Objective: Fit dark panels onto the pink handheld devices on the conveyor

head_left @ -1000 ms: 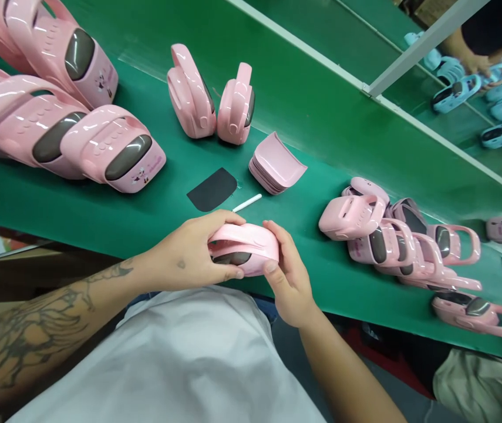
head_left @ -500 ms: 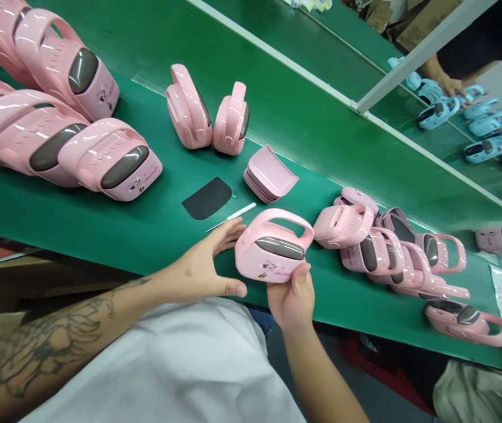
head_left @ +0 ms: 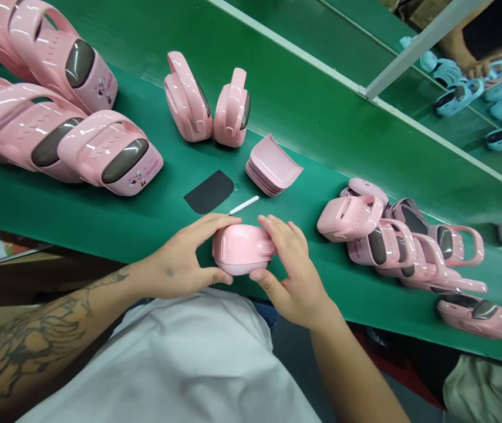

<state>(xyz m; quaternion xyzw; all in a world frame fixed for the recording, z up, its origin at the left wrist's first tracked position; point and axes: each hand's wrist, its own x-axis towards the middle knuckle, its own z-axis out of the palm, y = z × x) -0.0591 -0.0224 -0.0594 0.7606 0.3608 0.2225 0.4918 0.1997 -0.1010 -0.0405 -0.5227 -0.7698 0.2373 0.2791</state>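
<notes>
Between my two hands is a pink plastic housing with a handle [head_left: 242,248], turned so that a plain rounded side faces up. My left hand [head_left: 189,255] grips its left end, fingers behind and thumb in front. At the right end my right hand [head_left: 297,273] closes on it the same way, near the handle. The printed front and dark window of this housing are hidden. Just beyond lie a thin tool with a white handle [head_left: 244,205], a black sheet with a curved edge [head_left: 209,192] and a stack of curved pink panels [head_left: 276,164].
Several pink housings [head_left: 121,155] crowd the green bench [head_left: 145,223] at left, and two stand [head_left: 232,111] at the back. More are heaped [head_left: 413,252] at right. Behind the green partition, a co-worker's hand [head_left: 475,64] is among blue housings [head_left: 460,97].
The pink housing has been turned, so its print and window no longer show. My left hand has closed on it, and my right hand has moved from beneath to its right end.
</notes>
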